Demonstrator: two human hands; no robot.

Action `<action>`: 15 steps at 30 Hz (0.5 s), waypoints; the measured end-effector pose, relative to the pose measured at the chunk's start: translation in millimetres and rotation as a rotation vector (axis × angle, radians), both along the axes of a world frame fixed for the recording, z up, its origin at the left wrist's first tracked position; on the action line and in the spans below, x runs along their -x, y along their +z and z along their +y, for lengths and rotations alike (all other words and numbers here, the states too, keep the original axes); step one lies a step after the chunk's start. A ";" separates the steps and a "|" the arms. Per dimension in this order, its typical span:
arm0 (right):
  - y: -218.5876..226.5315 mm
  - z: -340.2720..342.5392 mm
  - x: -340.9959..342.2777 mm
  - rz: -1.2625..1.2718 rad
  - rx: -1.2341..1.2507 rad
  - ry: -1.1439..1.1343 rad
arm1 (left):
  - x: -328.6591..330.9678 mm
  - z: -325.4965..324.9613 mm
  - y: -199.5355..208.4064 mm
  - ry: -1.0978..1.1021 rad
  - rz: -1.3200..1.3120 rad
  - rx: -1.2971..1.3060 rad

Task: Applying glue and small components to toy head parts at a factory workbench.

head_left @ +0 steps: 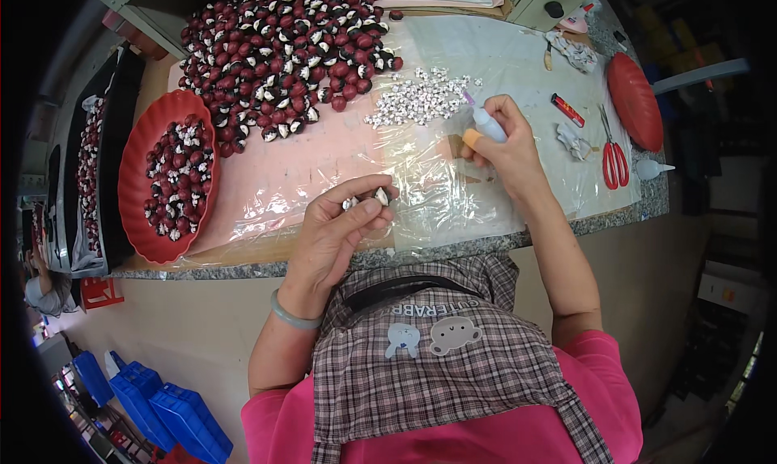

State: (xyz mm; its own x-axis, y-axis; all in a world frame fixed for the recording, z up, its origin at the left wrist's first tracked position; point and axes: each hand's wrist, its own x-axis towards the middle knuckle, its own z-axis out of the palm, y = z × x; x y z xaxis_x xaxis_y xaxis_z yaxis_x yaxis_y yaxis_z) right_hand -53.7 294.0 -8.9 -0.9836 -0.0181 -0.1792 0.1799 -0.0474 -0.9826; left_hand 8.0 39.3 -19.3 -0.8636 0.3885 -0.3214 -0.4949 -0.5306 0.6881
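My left hand [332, 225] is over the near part of the table, its thumb and fingers closed on a small black-and-white piece [382, 195]. Another small white bit [350, 203] shows by its fingers. My right hand [511, 152], with an orange cover on one finger, grips a small pale squeeze bottle [489, 125]. The bottle's thin purplish tip points toward a spread of tiny white pieces [425, 97], though I cannot tell if it touches them. Farther left lies a big heap of dark red, black and white balls [287, 55].
A red scalloped bowl [128, 189] with similar balls stands at the left. On the right lie red-handled scissors [615, 166], a red tube [567, 110], crumpled tissue [573, 142], a second squeeze bottle [650, 169] and a red dish [635, 101]. Clear plastic film [316, 172] covers the tabletop.
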 end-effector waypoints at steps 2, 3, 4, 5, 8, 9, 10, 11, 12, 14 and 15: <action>0.4 -6.1 9.5 0.008 -0.396 -0.034 | -0.6 -0.8 -0.4 0.007 0.005 -0.002; -2.8 -6.1 13.8 0.008 -0.398 -0.033 | -0.7 -0.7 0.2 0.008 0.005 -0.004; -8.8 -5.6 17.6 0.228 -0.599 -0.004 | -0.7 -0.1 1.6 0.020 -0.004 0.003; -11.9 -5.7 19.3 0.450 -0.797 0.026 | -0.6 0.3 2.3 0.031 -0.013 0.010; -10.8 -12.8 20.6 0.453 -0.916 0.016 | -1.7 -1.0 1.5 0.043 -0.016 0.002; -8.4 -13.4 20.8 0.453 -0.915 0.021 | -2.1 -1.5 1.3 0.048 -0.018 0.002; -4.2 -12.7 20.8 0.391 -0.937 0.097 | -2.3 -1.8 1.3 0.044 -0.019 -0.006; -1.3 -11.8 20.8 0.329 -0.958 0.174 | -2.4 -2.2 1.1 0.041 -0.020 -0.014; 0.2 -9.8 20.3 0.327 -0.959 0.175 | -2.4 -2.4 0.5 0.041 -0.022 -0.015; 2.3 -7.0 19.9 0.303 -0.874 0.280 | -2.6 -2.7 -0.9 0.041 -0.006 -0.023; 3.9 -7.9 20.1 0.303 -0.874 0.279 | -2.9 -2.8 -1.0 0.041 -0.007 -0.023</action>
